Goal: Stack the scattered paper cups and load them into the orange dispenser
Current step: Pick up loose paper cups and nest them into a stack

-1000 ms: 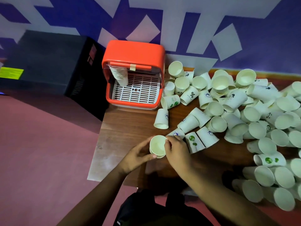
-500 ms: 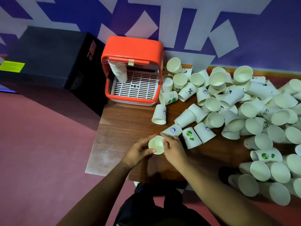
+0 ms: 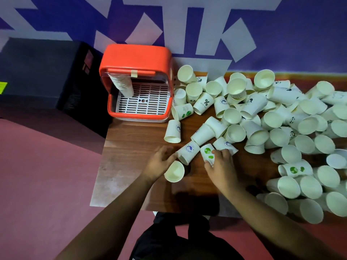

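Hands out over the near part of the wooden table (image 3: 131,139), both forearms reaching in from the bottom of the view. Left hand (image 3: 159,162) sits to the left, wrist angled inward, and its grip is wrapped round a plain paper cup (image 3: 174,171), tipped so its open mouth faces the camera. Right hand (image 3: 221,164) lies palm-down just beside it, fingers draped over a green-dotted cup (image 3: 207,152) lying on its side, thumb against the rim end, so that grip is clasping the cup. Between the two hands a blue-logo cup (image 3: 187,151) lies on its side, right by the left fingertips. Scattered cups (image 3: 281,132) pile up across the right of the table, tumbled every way. At the back left corner stands the orange dispenser (image 3: 135,59), a stack of cups (image 3: 124,85) hanging in its left side above the white grille (image 3: 144,102). A black box (image 3: 37,72) sits to its left.
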Demonstrator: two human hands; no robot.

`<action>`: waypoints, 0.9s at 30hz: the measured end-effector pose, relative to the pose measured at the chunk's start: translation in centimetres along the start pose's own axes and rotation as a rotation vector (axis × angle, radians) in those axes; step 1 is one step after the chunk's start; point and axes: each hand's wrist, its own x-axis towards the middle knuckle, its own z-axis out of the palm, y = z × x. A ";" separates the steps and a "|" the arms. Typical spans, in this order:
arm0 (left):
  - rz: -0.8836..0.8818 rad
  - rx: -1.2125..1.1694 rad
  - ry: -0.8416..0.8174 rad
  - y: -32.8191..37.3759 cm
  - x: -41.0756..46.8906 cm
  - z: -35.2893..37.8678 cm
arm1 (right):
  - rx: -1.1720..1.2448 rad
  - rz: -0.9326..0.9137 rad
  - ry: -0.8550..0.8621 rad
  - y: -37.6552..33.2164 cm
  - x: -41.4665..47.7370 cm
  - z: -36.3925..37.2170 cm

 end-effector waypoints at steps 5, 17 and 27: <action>-0.082 0.290 -0.206 3.9 3.7 1.4 | -0.160 0.001 -0.073 0.3 0.2 0.7; -0.162 0.407 -0.301 4.7 6.2 1.8 | -0.188 0.017 -0.088 0.6 1.4 2.2; 0.002 -0.130 -0.097 5.0 2.6 -4.6 | 0.186 0.030 -0.094 -0.5 0.7 -0.3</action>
